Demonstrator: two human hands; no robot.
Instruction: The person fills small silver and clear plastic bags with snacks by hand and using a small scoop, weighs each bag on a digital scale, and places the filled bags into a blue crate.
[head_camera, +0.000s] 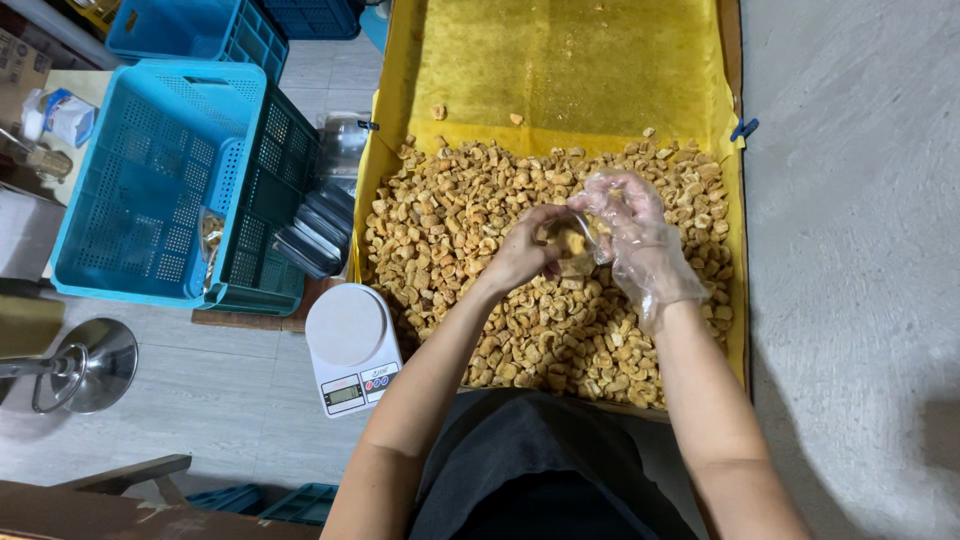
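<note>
Snack pieces (470, 215) heap beneath my hands. My left hand (520, 250) grips a small clear bag (572, 245) open; my gloved right hand (635, 235) pinches pieces into it.

A small white kitchen scale (352, 346) stands on the floor, just left of the yellow-lined tray. On its front edge there is a small grey-green screen (345, 394) of rectangular shape, and beside it a white label (378, 381) with red and blue marks. At the far left, a white and blue package (66, 113) lies on a pale surface. Inside the turquoise crate (150, 180), a clear bag (210, 240) with brown pieces leans against the wall. Beside this crate stands a stack of dark flat containers (318, 232).
</note>
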